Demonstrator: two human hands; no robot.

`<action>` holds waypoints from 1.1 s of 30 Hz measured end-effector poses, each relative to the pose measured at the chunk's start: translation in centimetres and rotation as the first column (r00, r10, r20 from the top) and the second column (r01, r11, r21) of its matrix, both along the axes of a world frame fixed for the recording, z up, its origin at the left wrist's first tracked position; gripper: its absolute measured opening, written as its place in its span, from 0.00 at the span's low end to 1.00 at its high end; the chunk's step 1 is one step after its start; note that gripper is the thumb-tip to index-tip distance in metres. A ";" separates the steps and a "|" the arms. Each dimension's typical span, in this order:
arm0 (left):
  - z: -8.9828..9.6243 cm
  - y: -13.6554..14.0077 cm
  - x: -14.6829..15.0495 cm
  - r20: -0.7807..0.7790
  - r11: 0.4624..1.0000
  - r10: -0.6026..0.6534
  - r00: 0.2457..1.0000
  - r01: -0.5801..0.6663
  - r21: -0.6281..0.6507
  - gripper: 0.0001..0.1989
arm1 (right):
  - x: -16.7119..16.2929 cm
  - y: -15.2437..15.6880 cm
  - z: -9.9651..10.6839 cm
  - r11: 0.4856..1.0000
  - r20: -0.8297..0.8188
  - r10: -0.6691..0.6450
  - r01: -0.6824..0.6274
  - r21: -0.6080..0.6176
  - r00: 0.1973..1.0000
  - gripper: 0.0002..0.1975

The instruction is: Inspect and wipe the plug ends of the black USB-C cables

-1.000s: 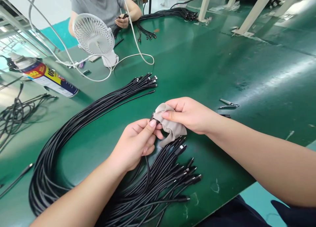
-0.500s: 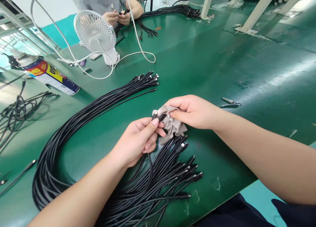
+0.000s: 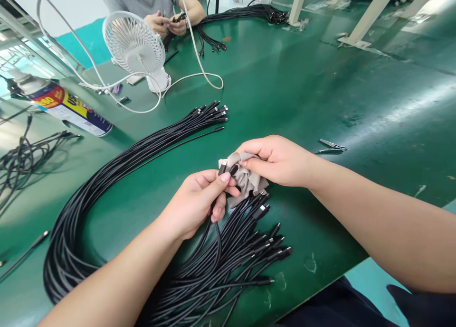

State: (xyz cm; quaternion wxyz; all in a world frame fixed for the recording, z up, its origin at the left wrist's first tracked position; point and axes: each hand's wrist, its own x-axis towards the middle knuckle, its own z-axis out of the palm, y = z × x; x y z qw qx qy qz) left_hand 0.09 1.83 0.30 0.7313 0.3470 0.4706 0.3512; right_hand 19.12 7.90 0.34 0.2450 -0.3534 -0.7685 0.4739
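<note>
Two black cable connectors (image 3: 223, 168) are pinched between the thumb and fingers of my left hand (image 3: 199, 196), their cables hanging down below it. My right hand (image 3: 274, 160) is closed on a crumpled grey-beige cloth (image 3: 247, 179), which lies against the connector ends. Parts of the connectors are hidden by the cloth and my fingers. Under both hands spreads a large bundle of black cables (image 3: 221, 270), its plugs pointing right. The bundle curves round on the left, and its other ends (image 3: 210, 111) lie beyond my hands.
A white fan (image 3: 135, 44) with a looping white cord stands at the back left, beside a tilted spray can (image 3: 71, 106). Tweezers (image 3: 332, 147) lie right of my hands. Loose cables (image 3: 24, 161) are at far left. Across the green table (image 3: 270, 89), another person's hands (image 3: 166, 24) handle black cables.
My hands hold nearly the same pose, with a slight shift of the left fingers around the connectors. The whole view has moved a little. The other person's hands have shifted slightly.
</note>
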 end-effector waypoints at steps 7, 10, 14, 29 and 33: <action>0.0 0.2 -0.1 0.024 1.000 0.008 1.000 -0.009 0.014 0.14 | 0.1 -0.1 0.1 0.993 -0.074 0.037 -0.045 -0.111 0.997 0.11; 0.2 0.3 -0.2 -0.014 1.000 0.004 1.000 -0.004 0.021 0.15 | 0.1 0.3 0.1 0.995 -0.128 -0.043 0.031 -0.096 0.991 0.09; 0.4 0.3 -0.3 -0.109 0.997 0.039 0.993 -0.030 0.077 0.14 | 0.3 0.6 0.5 0.980 -0.211 -0.129 0.091 -0.179 0.969 0.05; 0.5 -0.4 0.1 -0.516 0.942 0.138 0.845 0.050 0.333 0.09 | -0.3 -0.7 0.7 0.974 -0.099 -0.057 0.034 -0.224 0.993 0.03; 0.4 -0.5 0.1 -0.579 0.921 0.159 0.800 0.092 0.379 0.07 | 0.1 -0.4 0.6 0.956 -0.111 -0.035 0.001 -0.294 0.993 0.03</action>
